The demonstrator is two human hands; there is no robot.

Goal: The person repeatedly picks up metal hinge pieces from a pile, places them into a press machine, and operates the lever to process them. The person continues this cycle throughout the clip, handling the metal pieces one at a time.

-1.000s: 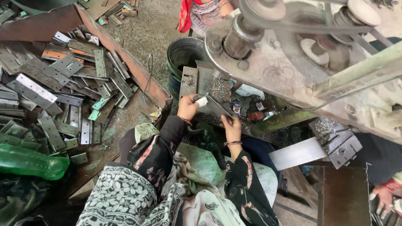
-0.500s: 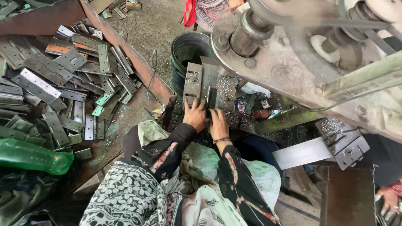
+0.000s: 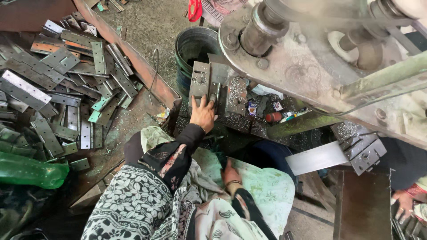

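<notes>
Grey steel die block (image 3: 209, 86): left hand (image 3: 203, 114) rests on it, fingers spread.
Right hand (image 3: 231, 172): in lap on pale green cloth (image 3: 267, 186), grip unclear.

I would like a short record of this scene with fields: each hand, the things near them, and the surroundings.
left hand: left hand rests on the grey metal die block under the press
right hand: right hand low on the pale green cloth, grip unclear
behind block: dark round metal bucket
left side: pile of flat grey metal hinge plates, green plastic bottle
</notes>
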